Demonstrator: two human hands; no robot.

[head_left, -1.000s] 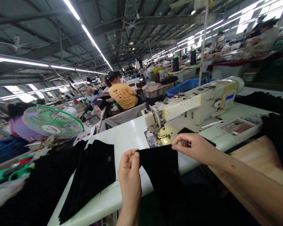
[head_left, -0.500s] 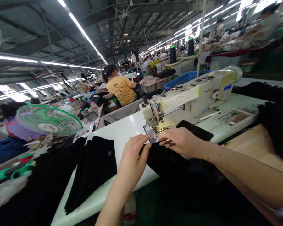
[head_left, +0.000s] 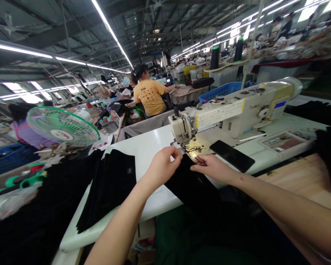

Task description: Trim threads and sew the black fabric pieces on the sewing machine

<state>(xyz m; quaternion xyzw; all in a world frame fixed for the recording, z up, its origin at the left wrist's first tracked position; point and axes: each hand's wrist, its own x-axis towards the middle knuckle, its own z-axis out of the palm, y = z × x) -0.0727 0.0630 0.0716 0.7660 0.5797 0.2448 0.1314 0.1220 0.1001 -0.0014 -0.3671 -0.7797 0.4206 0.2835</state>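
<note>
My left hand pinches the upper edge of a black fabric piece just in front of the sewing machine's needle area. The fabric bears a small light mark and hangs over the table's front edge towards my lap. To the right, my right hand is closed around a slim dark-red tool, its tip near the fabric's edge; its exact kind is too small to tell. The sewing machine stands right behind both hands, its lamp lighting the metal plate. A black phone lies beside my right hand.
A stack of black fabric pieces lies on the white table at left. A green fan stands beyond it. At right are a small parts tray and more black fabric. A person in yellow sits ahead.
My left hand's fingers have curled into a tighter pinch. My right hand has shifted slightly right and the tool in it shows more clearly. The camera view has turned a little.
</note>
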